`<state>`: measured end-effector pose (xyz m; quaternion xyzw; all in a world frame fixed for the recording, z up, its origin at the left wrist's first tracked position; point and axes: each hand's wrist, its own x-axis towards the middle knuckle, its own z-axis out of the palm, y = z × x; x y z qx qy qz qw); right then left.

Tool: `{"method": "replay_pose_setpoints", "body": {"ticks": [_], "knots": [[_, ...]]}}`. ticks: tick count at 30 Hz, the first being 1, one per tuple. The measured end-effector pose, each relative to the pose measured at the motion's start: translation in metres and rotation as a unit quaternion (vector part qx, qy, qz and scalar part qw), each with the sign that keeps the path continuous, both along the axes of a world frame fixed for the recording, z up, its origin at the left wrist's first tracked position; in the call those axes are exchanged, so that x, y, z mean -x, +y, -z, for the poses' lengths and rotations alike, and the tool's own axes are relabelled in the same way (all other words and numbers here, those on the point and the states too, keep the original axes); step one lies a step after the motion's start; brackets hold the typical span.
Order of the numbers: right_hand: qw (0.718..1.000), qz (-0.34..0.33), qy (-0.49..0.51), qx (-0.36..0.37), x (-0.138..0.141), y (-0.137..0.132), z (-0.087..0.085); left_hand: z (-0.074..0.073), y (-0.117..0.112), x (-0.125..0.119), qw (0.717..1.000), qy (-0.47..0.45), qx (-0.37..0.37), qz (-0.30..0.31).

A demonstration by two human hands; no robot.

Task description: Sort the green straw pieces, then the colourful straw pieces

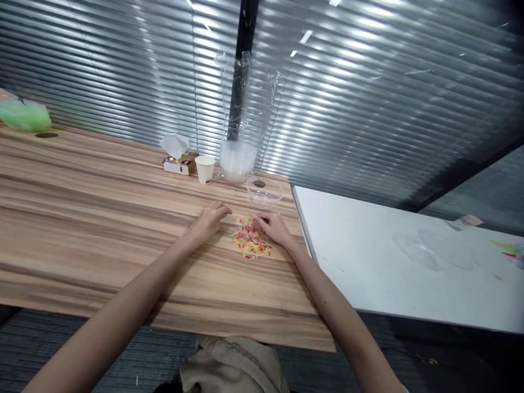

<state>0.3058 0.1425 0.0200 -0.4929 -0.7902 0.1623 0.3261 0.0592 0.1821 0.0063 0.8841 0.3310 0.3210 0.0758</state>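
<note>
A loose pile of small coloured pieces (pixel 250 240), red, yellow, pink and pale, like cut bits of straw, lies on the wooden table between my hands. My left hand (pixel 209 221) rests on the tabletop left of the pile, its fingers loosely bent and slightly apart, with nothing visible in them. At the pile's upper right edge is my right hand (pixel 275 226); its thumb and fingertips are drawn together over the pieces, and what they pinch is too small to make out. Just beyond it stands a clear round plastic bowl (pixel 265 201).
Behind the hands stand a white paper cup (pixel 205 170), a tissue box (pixel 177 165) and stacked clear containers (pixel 237 162) in a plastic bag. A green bag (pixel 25 116) lies far left. On the right, a white table (pixel 368 262) holds clear lids (pixel 426 251). Window blinds rise behind.
</note>
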Motion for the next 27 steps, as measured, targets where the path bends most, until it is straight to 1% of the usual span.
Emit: {"method": "replay_pose_setpoints", "body": {"ticks": [8, 16, 21, 27], "knots": [[1.0, 0.006, -0.002, -0.004, 0.0009, -0.0016, -0.0024, -0.0015, -0.0023, -0.0017, 1.0, -0.007, -0.015, 0.002], [1.0, 0.011, 0.003, 0.001, -0.0011, 0.0009, 0.0031, -0.0012, -0.0024, -0.0041, 1.0, 0.0, -0.021, 0.008], [1.0, 0.011, 0.002, 0.007, -0.0024, 0.003, 0.0057, 0.0015, -0.0029, -0.0044, 1.0, 0.015, -0.023, 0.01], [1.0, 0.01, -0.009, 0.009, -0.0025, 0.003, 0.0034, 0.0078, -0.0045, -0.0053, 0.998, 0.048, -0.008, 0.032]]}}
